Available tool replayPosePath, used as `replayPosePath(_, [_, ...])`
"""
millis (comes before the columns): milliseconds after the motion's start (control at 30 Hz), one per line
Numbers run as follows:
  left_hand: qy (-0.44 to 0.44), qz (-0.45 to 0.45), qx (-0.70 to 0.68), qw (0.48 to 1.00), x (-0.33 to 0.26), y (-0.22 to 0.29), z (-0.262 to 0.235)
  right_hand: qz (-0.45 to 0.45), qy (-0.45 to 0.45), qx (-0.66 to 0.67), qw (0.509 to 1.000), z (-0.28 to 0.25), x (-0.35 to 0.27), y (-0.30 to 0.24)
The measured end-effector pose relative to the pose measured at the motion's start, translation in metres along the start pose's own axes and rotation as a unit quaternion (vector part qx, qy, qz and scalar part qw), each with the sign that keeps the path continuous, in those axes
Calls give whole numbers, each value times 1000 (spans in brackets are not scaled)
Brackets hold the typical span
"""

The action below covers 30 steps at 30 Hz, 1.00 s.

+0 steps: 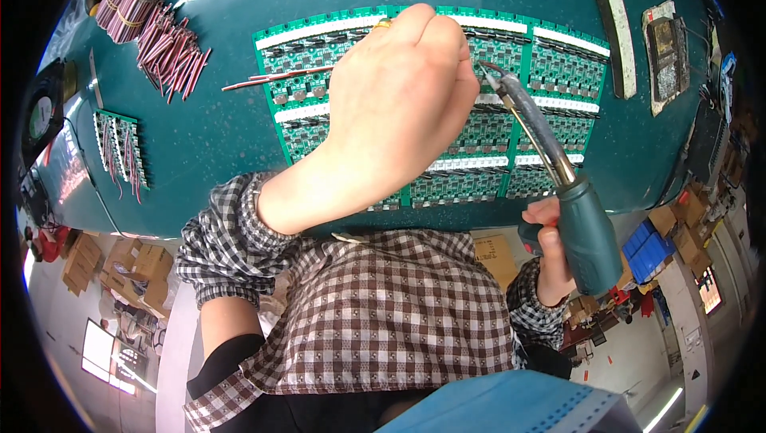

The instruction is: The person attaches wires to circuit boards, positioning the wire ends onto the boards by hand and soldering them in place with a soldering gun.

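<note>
Left hand [399, 106] pinches wire [275, 76] over boards [558, 62] (mat edges open); right hand [550, 249] grips iron [582, 233].

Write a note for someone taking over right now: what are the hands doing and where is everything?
Left hand: closed, pinching a red wire over the green circuit board panel.
Right hand: gripping the teal soldering iron, tip at the panel beside the left fingers.
Spare red wires lie in bundles upper left; a small board strip lies at left.
Which joints are done or left cannot be told.
</note>
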<state>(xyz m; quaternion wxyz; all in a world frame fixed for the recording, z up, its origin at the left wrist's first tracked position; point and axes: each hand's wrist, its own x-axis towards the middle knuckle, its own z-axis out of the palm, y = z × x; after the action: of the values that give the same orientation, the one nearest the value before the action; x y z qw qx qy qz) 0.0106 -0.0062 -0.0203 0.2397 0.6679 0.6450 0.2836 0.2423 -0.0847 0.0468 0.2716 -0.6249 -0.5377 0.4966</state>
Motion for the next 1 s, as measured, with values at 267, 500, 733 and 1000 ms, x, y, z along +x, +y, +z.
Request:
replayPosePath(267, [-2,3,1,1000,-1,-1,2,16,42,52,998,5,-6,0])
replayPosePath(500, [-7,4,2,1000,0,-1,-1,-20,50,84,995,8,4,-7])
replayPosePath(733, [0,20,-6,1000,-1,-2,0,-28,84,163,983,1,4,5])
replayPosePath(1000, [17,46,-11,999,-4,-3,-4,-57,86,195,975,-1,8,10])
